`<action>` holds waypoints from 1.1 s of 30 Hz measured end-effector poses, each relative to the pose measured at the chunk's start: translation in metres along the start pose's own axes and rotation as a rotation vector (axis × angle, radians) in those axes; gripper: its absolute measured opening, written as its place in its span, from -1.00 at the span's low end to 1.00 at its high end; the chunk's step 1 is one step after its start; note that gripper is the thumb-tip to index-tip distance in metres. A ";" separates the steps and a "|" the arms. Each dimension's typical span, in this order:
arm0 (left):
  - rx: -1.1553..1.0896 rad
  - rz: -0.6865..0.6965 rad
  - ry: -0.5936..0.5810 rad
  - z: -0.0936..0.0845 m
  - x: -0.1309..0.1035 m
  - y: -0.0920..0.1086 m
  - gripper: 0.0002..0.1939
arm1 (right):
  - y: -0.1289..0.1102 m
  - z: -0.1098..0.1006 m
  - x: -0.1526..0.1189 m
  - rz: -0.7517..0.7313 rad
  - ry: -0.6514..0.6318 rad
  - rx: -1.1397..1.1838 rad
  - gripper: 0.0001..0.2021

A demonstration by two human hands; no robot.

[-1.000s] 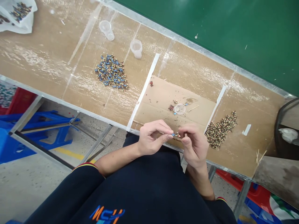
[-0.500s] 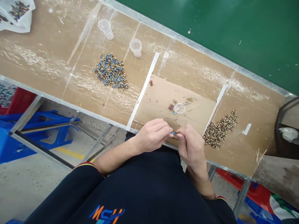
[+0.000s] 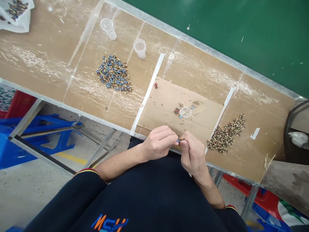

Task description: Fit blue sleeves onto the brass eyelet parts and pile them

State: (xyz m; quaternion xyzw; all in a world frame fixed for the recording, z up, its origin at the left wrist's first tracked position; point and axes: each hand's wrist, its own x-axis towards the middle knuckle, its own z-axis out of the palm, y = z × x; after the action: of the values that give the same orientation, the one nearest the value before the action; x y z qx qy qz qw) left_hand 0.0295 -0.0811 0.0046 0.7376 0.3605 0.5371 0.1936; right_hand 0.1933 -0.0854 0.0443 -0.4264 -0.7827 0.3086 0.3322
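Between my two hands, over the table's front edge, is a small blue and brown figure piece (image 3: 179, 140). My left hand (image 3: 161, 142) pinches its blue end with closed fingers. At the other end, the thumb and forefinger of my right hand (image 3: 193, 151) are closed on its brownish part; the fingers hide most of it. Just beyond my hands, a cardboard sheet (image 3: 154, 109) bears a small clear cup (image 3: 185, 112) with a thin stick in it. Reddish-brown bits (image 3: 177, 110) and another stick (image 3: 199, 111) lie beside the cup.
Blue and tan pieces form a pile (image 3: 114, 74) on the left. A brown and tan pile (image 3: 227, 135) lies to the right. Two clear plastic cups (image 3: 140, 48) stand farther back. A white bag (image 3: 16, 16) with pieces sits far left; thin sticks (image 3: 268, 161) lie far right.
My right hand has moved slightly left and down, closer to my left hand. Both hands still hold the small piece, and less of it shows between the fingers.
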 end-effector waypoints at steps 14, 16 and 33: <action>-0.114 -0.052 -0.103 -0.005 -0.003 0.000 -0.79 | 0.003 0.000 -0.002 -0.012 -0.046 0.009 -0.70; -0.132 -0.069 -0.110 -0.005 -0.004 0.001 -0.78 | 0.004 0.000 -0.003 -0.021 -0.049 -0.009 -0.71; -0.177 -0.093 -0.027 -0.011 -0.002 -0.002 -0.72 | 0.011 -0.009 0.003 -0.005 0.005 0.203 -0.56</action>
State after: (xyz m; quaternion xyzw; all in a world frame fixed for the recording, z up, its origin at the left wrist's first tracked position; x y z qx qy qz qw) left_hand 0.0183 -0.0824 0.0062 0.7072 0.3428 0.5473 0.2877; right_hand 0.2044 -0.0758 0.0418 -0.3893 -0.7475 0.3846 0.3765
